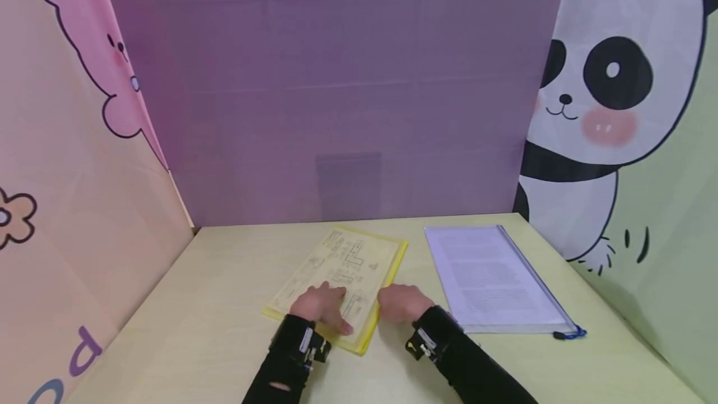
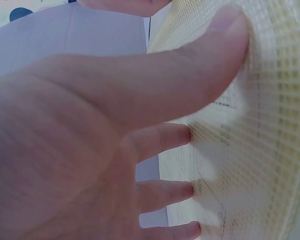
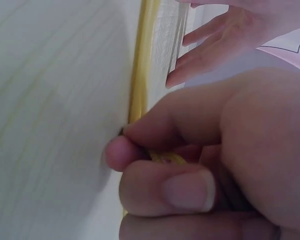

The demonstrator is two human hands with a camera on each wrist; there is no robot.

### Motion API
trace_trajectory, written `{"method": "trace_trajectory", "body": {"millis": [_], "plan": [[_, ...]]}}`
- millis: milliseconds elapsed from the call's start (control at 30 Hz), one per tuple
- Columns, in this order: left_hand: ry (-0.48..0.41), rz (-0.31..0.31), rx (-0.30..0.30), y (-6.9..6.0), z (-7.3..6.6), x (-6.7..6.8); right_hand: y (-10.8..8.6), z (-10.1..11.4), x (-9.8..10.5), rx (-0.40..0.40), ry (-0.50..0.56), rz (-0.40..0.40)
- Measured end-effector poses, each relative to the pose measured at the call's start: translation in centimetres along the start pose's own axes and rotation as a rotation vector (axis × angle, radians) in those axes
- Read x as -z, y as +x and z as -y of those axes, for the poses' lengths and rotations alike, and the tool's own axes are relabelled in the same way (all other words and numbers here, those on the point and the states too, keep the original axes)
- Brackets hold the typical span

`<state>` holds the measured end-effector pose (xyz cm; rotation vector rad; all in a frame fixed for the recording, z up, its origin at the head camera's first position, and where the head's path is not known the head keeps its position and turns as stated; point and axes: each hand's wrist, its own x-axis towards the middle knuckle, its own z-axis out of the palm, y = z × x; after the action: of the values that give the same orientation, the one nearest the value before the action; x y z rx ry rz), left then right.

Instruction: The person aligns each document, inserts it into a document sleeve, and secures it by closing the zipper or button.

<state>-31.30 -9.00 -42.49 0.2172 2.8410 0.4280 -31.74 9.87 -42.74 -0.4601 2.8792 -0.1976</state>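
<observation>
A yellow mesh zipper pouch lies slanted on the table, with printed sheets of text and diagrams showing through it. My left hand rests on its near part, fingers spread and fingertips pressing the mesh. At the pouch's right edge, my right hand has its fingers curled and pinches the zipper pull. A bit of its yellow cord shows between those fingers, beside the yellow zipper edge. The slider itself is hidden by the fingers.
To the right lies a second clear zipper pouch holding printed pages, its dark blue cord at the near right corner. The pale wooden table meets a purple cloth behind and printed panels at both sides.
</observation>
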Motion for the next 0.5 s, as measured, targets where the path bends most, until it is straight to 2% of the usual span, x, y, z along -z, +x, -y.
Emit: {"method": "trace_trajectory", "body": {"millis": [233, 500], "plan": [[-0.004, -0.001, 0.020, 0.07, -0.18, 0.00, 0.51, -0.39, -0.06, -0.005, 0.016, -0.011], [0.073, -0.011, 0.049, -0.15, -0.71, -0.27, 0.90, -0.90, -0.22, 0.010, -0.032, -0.068]]}}
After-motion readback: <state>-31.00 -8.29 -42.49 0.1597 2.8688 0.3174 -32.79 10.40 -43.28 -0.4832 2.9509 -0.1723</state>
